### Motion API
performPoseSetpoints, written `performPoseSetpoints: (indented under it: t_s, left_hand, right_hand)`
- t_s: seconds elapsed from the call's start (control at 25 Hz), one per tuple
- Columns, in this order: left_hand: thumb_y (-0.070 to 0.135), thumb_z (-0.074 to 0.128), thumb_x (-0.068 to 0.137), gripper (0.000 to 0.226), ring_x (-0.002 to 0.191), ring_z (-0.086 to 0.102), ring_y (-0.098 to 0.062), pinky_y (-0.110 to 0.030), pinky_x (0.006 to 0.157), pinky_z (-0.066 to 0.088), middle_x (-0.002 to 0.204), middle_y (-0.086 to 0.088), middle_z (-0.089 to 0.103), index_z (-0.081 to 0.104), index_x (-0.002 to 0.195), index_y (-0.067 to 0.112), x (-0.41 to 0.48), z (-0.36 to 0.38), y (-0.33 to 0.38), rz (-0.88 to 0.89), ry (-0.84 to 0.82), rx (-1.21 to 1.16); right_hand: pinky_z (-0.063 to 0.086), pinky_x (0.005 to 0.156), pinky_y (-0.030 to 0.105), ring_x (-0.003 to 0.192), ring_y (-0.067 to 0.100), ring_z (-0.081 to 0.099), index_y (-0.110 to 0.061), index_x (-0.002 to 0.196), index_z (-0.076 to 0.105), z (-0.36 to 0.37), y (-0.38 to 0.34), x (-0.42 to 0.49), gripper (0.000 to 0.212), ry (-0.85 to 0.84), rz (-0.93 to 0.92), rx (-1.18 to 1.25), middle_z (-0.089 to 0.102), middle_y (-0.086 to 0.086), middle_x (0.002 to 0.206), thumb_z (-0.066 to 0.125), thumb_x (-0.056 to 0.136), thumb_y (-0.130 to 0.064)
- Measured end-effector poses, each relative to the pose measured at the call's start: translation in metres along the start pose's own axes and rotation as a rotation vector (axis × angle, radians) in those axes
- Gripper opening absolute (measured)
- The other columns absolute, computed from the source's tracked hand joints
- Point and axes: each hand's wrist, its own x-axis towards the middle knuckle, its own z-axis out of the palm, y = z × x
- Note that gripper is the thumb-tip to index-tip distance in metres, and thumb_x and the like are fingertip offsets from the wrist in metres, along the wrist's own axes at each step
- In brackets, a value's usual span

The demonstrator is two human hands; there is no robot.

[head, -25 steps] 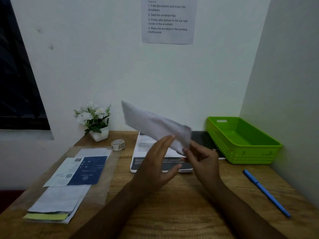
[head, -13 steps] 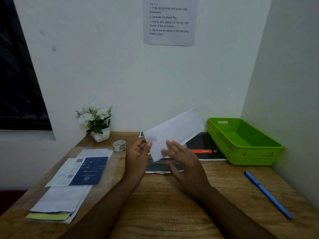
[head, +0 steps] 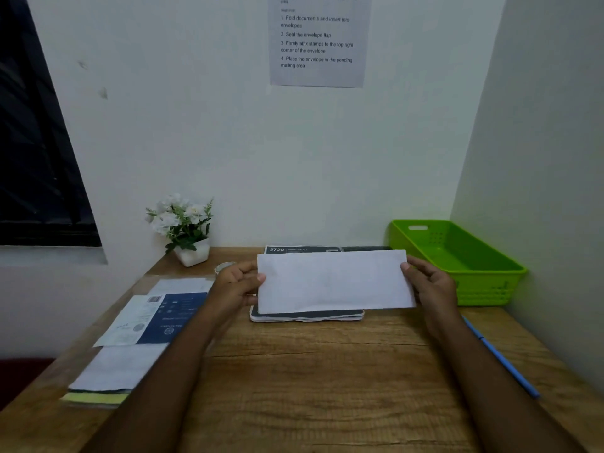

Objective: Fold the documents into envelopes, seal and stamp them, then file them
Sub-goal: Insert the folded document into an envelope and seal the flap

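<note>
A plain white envelope is held level above the desk, its blank face toward me. My left hand grips its left end and my right hand grips its right end. Beneath it lies a dark stack of printed documents on the wooden desk. At the left a pile of papers and envelopes rests, with a blue and white leaflet on top. A green plastic basket stands at the back right.
A small roll of tape sits behind my left hand, beside a white pot of white flowers. A blue pen lies at the right, near the side wall. An instruction sheet hangs on the back wall.
The envelope has gone from tilted to level, held square in front of me. My hands have moved apart to its two ends.
</note>
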Motion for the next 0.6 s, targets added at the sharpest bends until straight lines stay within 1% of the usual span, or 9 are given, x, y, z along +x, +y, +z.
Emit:
performPoseSetpoints:
  t_s: [0.08,0.12,0.16,0.2,0.28,0.36,0.4,0.52,0.6]
  left_hand:
    - [-0.001,0.056,0.089,0.029,0.079,0.071,-0.015,-0.025,0.057,0.057,0.095,-0.005,0.074,0.06,0.109,0.019,-0.002,-0.009,0.004,-0.03,-0.032,0.049]
    - [-0.003,0.058,0.087,0.031,0.075,0.071,-0.014,-0.024,0.055,0.056,0.092,-0.002,0.074,0.06,0.107,0.021,-0.004,-0.013,0.005,-0.041,-0.035,0.099]
    - [-0.003,0.061,0.085,0.031,0.073,0.071,-0.013,-0.022,0.053,0.055,0.089,-0.001,0.074,0.061,0.105,0.02,-0.004,-0.017,0.006,-0.061,-0.037,0.16]
    - [-0.002,0.063,0.084,0.027,0.072,0.071,-0.013,-0.022,0.053,0.055,0.087,-0.001,0.075,0.063,0.103,0.016,-0.005,-0.021,0.006,-0.091,-0.051,0.225]
    - [0.002,0.067,0.082,0.015,0.072,0.071,-0.019,-0.024,0.055,0.057,0.088,-0.011,0.074,0.068,0.097,0.004,-0.005,-0.03,0.007,-0.173,-0.114,0.341]
    - [0.005,0.07,0.078,0.014,0.066,0.07,-0.023,-0.024,0.053,0.057,0.089,-0.02,0.072,0.07,0.09,-0.001,-0.008,-0.04,0.01,-0.269,-0.215,0.401]
    - [0.008,0.073,0.074,0.019,0.062,0.069,-0.022,-0.024,0.052,0.057,0.088,-0.022,0.072,0.071,0.09,-0.002,-0.009,-0.044,0.012,-0.315,-0.269,0.433]
    - [0.013,0.079,0.061,0.046,0.057,0.068,-0.022,-0.024,0.049,0.056,0.089,-0.023,0.071,0.065,0.102,-0.002,-0.01,-0.049,0.014,-0.414,-0.368,0.518]
    - [0.008,0.079,0.064,0.046,0.053,0.067,-0.021,-0.024,0.047,0.055,0.085,-0.023,0.072,0.061,0.105,-0.002,-0.01,-0.047,0.015,-0.436,-0.389,0.54]
  right_hand:
    - [0.053,0.06,0.023,0.069,0.014,0.064,-0.02,0.104,0.07,-0.006,-0.001,0.001,0.023,-0.127,0.037,-0.021,0.064,0.01,0.086,0.069,0.083,-0.011]
    - [0.05,0.066,0.029,0.074,0.023,0.058,-0.024,0.103,0.071,-0.01,0.0,0.002,0.026,-0.22,0.056,-0.048,0.059,0.013,0.087,0.069,0.079,-0.013]
    - [0.046,0.07,0.034,0.079,0.028,0.051,-0.026,0.104,0.072,-0.014,0.0,0.003,0.03,-0.314,0.069,-0.092,0.052,0.016,0.085,0.069,0.076,-0.016]
    - [0.042,0.071,0.037,0.082,0.03,0.047,-0.026,0.104,0.073,-0.017,0.0,0.001,0.03,-0.398,0.079,-0.146,0.049,0.02,0.082,0.068,0.075,-0.017]
    - [0.042,0.068,0.037,0.076,0.032,0.052,-0.018,0.1,0.074,-0.022,-0.003,-0.004,0.023,-0.475,0.089,-0.251,0.057,0.032,0.08,0.073,0.078,-0.014]
    - [0.043,0.055,0.026,0.062,0.026,0.055,-0.012,0.093,0.074,-0.024,-0.008,-0.009,0.013,-0.501,0.093,-0.306,0.064,0.026,0.075,0.072,0.081,-0.009]
    - [0.043,0.052,0.023,0.06,0.024,0.056,-0.009,0.089,0.074,-0.025,-0.01,-0.011,0.01,-0.53,0.092,-0.336,0.065,0.021,0.071,0.073,0.08,-0.008]
    - [0.038,0.054,0.023,0.06,0.017,0.052,-0.008,0.083,0.075,-0.027,-0.01,-0.01,0.019,-0.684,0.047,-0.624,0.06,0.01,0.063,0.082,0.07,-0.019]
    - [0.034,0.051,0.018,0.053,0.009,0.047,-0.014,0.077,0.077,-0.026,-0.011,-0.01,0.015,-0.783,0.051,-0.76,0.057,0.0,0.056,0.085,0.066,-0.022]
